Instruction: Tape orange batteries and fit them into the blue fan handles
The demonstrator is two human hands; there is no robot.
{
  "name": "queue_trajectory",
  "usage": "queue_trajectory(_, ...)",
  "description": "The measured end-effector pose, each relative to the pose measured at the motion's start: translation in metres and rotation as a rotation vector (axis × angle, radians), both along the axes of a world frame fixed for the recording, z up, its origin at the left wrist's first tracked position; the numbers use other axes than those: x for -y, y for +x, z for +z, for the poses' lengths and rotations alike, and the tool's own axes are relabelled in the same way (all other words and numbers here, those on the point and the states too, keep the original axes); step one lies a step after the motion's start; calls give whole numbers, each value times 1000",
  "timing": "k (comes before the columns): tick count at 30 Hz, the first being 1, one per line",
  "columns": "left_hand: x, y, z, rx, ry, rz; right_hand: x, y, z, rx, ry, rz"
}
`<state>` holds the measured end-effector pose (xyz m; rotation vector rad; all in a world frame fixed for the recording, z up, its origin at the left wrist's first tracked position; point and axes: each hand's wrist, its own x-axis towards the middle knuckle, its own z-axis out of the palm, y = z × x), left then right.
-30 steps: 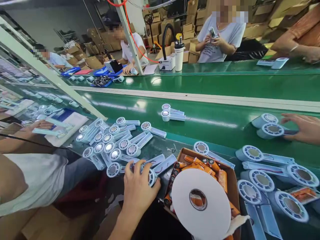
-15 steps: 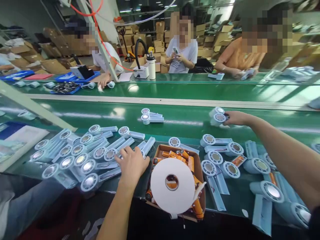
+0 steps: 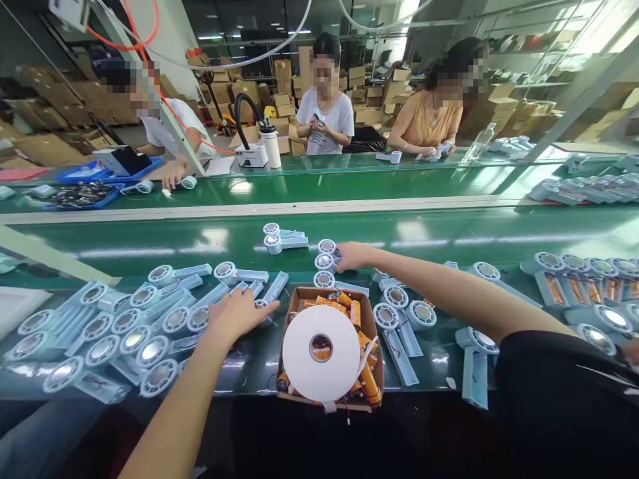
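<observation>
The glossy green conveyor belt [image 3: 449, 229] runs crosswise in front of the worker, with 3 co-workers seated along its far side. On the dark green worktop [image 3: 439, 362] at its near edge, a heap of pale blue plastic pieces [image 3: 134, 339] spreads to the left, each having a round, slotted-ring head and a long, channel-shaped handle; they point various ways.

A brown cardboard box [image 3: 370, 313] stands nearest the worker's middle, and a wide white paper-like roll [image 3: 299, 352] lies flat on top of its contents.

The right hand [image 3: 349, 257] reaches over to the belt, its fingers drawn narrow around a pair of round-headed blue pieces [image 3: 326, 255] just behind the box. Their heads point left; the handles are mostly hidden by the fingers, so I cannot follow their long axes.

The left hand [image 3: 234, 316] rests at the heap's right edge, thumb stretched away from the fingers, over a partly covered blue piece [image 3: 276, 287] whose handle slants away from the worker and rightward. Whether it grips, I cannot tell.

Farther along the belt, 2 neighbouring blue pieces [image 3: 294, 242] lie crosswise, heads left, handles right. Smallest are the orange-wrapped cylinders [image 3: 369, 384] in the box.
</observation>
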<state>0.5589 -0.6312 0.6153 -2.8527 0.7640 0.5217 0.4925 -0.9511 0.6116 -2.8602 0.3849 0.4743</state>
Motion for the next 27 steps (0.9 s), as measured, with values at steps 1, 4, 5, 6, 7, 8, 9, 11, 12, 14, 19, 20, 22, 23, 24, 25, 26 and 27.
queue_trajectory(1,-2,6,1,-21,-30,-48,1,-3,-2,0,-2,1)
queue_trajectory(4,-5,20,3,-78,-126,-201,8,-13,-2,11,-4,-4)
queue_trajectory(5,-5,23,3,-92,-146,-227,9,-16,-1,13,-4,-10)
queue_trajectory(6,-4,26,2,-99,-155,-234,10,-18,0,12,-4,-18)
queue_trajectory(7,-4,28,1,-104,-155,-235,9,-20,0,10,-5,-27)
queue_trajectory(8,-4,29,-1,-112,-149,-232,8,-22,-1,8,-7,-39)
queue_trajectory(9,-4,31,-2,-119,-140,-229,5,-24,-2,7,-10,-54)
queue_trajectory(11,-4,33,-6,-127,-127,-225,-1,-28,-7,9,-19,-92)
queue_trajectory(12,-5,34,-7,-125,-125,-223,-5,-29,-10,13,-26,-115)
queue_trajectory(14,-5,37,-8,-108,-128,-219,-9,-31,-16,20,-37,-155)
queue_trajectory(19,2,46,-3,-24,-190,-241,-8,-29,-18,36,-32,-148)
queue_trajectory(20,4,47,-3,-8,-200,-240,-6,-29,-17,44,-29,-133)
queue_trajectory(22,8,48,-5,-8,-205,-245,-2,-30,-14,65,-24,-88)
queue_trajectory(23,9,48,-7,-23,-204,-253,0,-31,-13,79,-23,-61)
queue_trajectory(24,10,47,-10,-41,-205,-261,2,-33,-12,91,-22,-32)
queue_trajectory(25,9,46,-12,-50,-209,-265,5,-35,-11,102,-22,-5)
queue_trajectory(26,8,44,-15,-48,-220,-265,8,-37,-10,111,-23,20)
queue_trajectory(27,7,42,-16,-32,-239,-260,11,-39,-10,120,-24,42)
